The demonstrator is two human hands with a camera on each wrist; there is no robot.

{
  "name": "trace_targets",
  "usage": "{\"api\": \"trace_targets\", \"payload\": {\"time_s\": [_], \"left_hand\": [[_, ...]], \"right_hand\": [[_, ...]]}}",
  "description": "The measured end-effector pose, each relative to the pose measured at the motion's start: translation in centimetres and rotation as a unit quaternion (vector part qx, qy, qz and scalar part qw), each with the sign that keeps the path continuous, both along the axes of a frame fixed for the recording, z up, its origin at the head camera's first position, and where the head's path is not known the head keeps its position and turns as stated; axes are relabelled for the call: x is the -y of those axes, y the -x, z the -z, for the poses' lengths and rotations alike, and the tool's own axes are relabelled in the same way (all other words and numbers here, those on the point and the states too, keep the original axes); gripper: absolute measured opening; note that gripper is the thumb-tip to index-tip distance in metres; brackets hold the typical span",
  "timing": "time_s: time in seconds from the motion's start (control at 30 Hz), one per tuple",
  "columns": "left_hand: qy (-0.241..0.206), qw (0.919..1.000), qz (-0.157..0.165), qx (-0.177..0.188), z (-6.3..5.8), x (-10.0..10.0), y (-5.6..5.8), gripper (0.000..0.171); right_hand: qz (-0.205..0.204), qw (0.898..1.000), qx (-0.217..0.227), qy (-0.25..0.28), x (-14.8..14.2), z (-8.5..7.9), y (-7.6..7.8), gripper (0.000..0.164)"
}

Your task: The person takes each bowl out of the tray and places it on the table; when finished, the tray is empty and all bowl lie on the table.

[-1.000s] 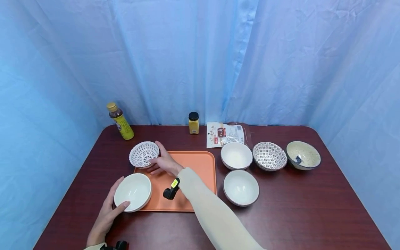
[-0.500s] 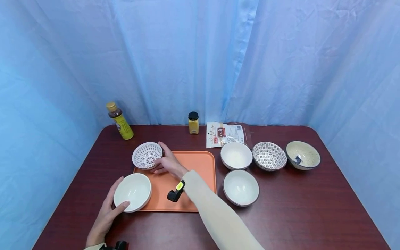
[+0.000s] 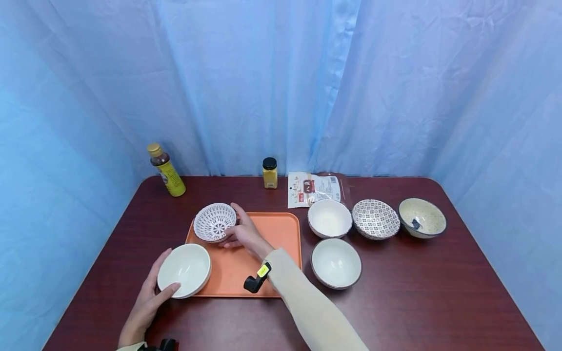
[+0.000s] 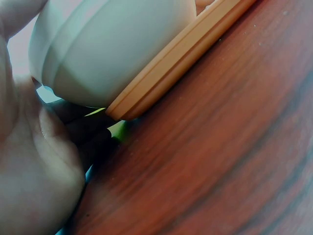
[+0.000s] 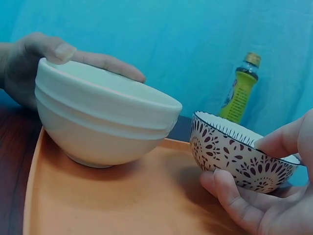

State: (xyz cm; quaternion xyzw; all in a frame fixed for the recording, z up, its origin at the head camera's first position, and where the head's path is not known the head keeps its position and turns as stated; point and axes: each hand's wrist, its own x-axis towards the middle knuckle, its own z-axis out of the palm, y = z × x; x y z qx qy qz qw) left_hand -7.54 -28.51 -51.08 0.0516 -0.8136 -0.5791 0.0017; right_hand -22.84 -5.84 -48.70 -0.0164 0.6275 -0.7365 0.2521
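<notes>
Left end of orange tray (image 3: 281,229): I see left hand (image 3: 147,298) gripping white bowl (image 3: 184,268), seemingly to steady it, right hand (image 3: 246,233) pinching patterned bowl (image 3: 213,221).

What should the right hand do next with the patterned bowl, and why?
I think the right hand should gently lower the patterned bowl onto the orange tray, because its fingers reach under the bowl and seem to hold it up, and the tray has bare room beside the white bowl.
</notes>
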Motion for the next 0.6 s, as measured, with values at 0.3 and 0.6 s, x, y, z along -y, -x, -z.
{"api": "trace_targets", "payload": {"time_s": [0.3,0.6], "left_hand": [[-0.002,1.0000,0.004,-0.006,0.0,-0.1,0.1,0.083],[-0.001,0.9998,0.006,-0.018,-0.1,-0.1,-0.2,0.081]], "right_hand": [[0.012,1.000,-0.004,0.005,-1.6,0.2,-0.7,0.084],[0.015,1.000,-0.011,0.010,-3.6,-0.3,-1.8,0.085]]}}
